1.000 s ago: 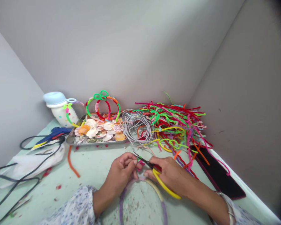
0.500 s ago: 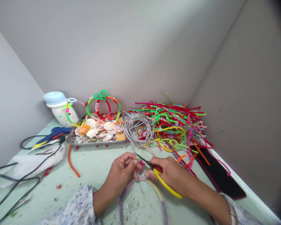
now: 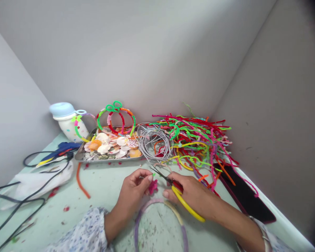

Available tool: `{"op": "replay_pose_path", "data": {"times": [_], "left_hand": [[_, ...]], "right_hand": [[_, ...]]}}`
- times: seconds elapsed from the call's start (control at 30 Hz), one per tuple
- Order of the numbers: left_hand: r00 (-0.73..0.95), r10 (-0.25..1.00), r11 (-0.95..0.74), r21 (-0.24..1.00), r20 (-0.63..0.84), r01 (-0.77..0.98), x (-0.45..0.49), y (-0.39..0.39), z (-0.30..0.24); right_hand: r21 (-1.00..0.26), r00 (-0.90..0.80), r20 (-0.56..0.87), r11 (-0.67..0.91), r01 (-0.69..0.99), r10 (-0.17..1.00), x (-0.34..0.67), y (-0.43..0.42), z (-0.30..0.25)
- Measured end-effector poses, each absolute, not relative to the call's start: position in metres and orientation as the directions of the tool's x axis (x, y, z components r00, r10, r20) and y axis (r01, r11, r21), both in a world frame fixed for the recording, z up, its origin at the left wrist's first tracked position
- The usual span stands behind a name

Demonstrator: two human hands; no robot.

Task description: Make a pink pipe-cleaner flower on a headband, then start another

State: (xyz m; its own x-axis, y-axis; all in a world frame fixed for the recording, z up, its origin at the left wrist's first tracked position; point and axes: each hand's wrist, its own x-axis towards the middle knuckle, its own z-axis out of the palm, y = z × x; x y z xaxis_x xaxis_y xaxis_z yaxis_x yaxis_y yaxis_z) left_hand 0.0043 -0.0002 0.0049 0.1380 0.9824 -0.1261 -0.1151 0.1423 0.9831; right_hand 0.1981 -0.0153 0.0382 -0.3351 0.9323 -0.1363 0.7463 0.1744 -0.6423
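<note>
My left hand [image 3: 133,192] pinches a small pink pipe-cleaner flower [image 3: 152,186] with a green tip, held just above a purple and cream headband [image 3: 146,210] that lies on the table. My right hand [image 3: 193,194] is closed round small yellow-handled scissors [image 3: 177,194]. Their dark blades point left and up, close to the flower.
A pile of coloured pipe cleaners [image 3: 196,141] lies behind my right hand, beside a bundle of grey wire hoops [image 3: 154,141]. A metal tray of shells [image 3: 109,147] holds wrapped headbands [image 3: 116,117]. A glue gun [image 3: 59,150], black cables, a white jar [image 3: 67,120] and a dark phone [image 3: 245,194] lie around.
My left hand has lifted the pink flower slightly away from the headband and its fingers have shifted. The scissors have stayed almost in place.
</note>
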Motion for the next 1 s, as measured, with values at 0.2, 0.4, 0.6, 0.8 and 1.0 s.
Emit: {"op": "replay_pose_path", "data": {"times": [0.2, 0.4, 0.6, 0.8, 1.0], "left_hand": [[0.128, 0.986, 0.117, 0.988, -0.104, -0.1, 0.003, 0.001, 0.002], [0.181, 0.979, 0.115, 0.988, -0.096, -0.1, 0.003, 0.001, 0.0], [0.213, 0.974, 0.102, 0.988, -0.076, -0.113, 0.003, 0.002, -0.005], [0.215, 0.972, 0.11, 0.991, -0.091, -0.079, 0.002, 0.001, -0.006], [0.222, 0.97, 0.123, 0.987, -0.097, -0.104, 0.003, 0.001, -0.004]], "right_hand": [[-0.588, -0.326, -0.049, 0.236, 0.774, 0.944, 0.189, -0.021, 0.035], [-0.565, -0.321, -0.002, 0.264, 0.782, 0.947, 0.185, -0.023, 0.035], [-0.563, -0.316, 0.0, 0.261, 0.784, 0.949, 0.185, -0.023, 0.033], [-0.564, -0.322, 0.013, 0.273, 0.78, 0.947, 0.185, -0.024, 0.032], [-0.553, -0.313, -0.005, 0.258, 0.792, 0.95, 0.184, -0.023, 0.033]]}}
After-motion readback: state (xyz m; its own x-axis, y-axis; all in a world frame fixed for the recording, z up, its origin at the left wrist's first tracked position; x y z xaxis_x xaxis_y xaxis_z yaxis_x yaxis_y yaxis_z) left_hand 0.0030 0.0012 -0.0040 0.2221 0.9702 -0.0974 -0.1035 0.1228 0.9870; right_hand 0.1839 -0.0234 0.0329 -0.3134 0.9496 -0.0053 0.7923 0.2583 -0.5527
